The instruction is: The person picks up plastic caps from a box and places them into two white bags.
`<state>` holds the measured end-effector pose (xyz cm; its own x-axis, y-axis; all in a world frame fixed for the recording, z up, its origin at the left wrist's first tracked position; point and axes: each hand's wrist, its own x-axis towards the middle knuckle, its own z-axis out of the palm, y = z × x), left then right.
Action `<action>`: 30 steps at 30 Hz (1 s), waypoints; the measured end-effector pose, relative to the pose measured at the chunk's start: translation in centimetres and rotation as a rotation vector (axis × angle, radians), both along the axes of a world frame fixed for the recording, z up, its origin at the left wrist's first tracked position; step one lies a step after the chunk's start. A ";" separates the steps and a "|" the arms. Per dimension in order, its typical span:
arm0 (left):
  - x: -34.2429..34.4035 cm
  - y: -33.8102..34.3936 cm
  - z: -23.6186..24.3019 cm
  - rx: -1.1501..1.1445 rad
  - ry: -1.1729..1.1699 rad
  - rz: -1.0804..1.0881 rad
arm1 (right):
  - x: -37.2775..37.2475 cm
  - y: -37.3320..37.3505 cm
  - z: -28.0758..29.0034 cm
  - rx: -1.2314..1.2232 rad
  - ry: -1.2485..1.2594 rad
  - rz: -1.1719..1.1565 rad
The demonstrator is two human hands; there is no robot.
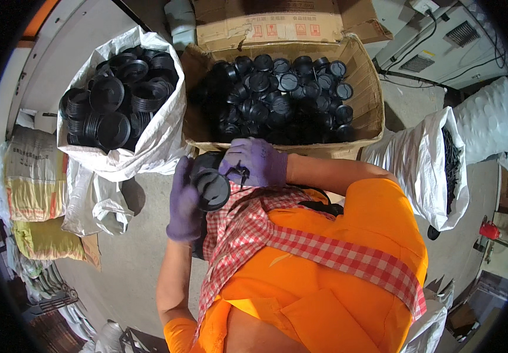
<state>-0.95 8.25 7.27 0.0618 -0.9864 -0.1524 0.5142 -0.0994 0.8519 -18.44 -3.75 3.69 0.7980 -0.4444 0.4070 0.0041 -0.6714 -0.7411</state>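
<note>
My left hand [184, 203], in a purple glove, holds a round black plastic lid [213, 191] on edge in front of my apron. Right beside it, my purple-gloved right hand [257, 162] is closed, with a small black plastic piece [240, 172] at its fingertips, close to the lid's upper right. Whether the piece touches the lid I cannot tell. Beyond my hands stands a cardboard box [348, 144] filled with black round lids [280, 105]. To the left, a white woven sack [157, 156] holds stacks of similar black lids [113, 130].
At the right, another white sack [416, 165] contains thin black pieces [450, 167]. A clear plastic bag of pale items [492, 117] lies behind it. Filled yellow-and-white sacks [36, 176] stand far left. Grey machine cabinets [442, 47] with hanging cables occupy the back right.
</note>
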 end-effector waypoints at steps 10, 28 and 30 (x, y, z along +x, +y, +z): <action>2.9 -0.3 2.2 -0.236 -0.836 -0.313 | 0.3 -1.6 3.5 1.180 0.451 0.630; -6.6 -1.9 0.6 -0.563 -1.719 -0.030 | 0.6 -7.1 -6.1 0.524 0.091 -1.120; -7.0 -3.5 2.1 -0.541 -1.544 -0.090 | -4.1 -8.4 -7.7 0.100 0.229 -1.139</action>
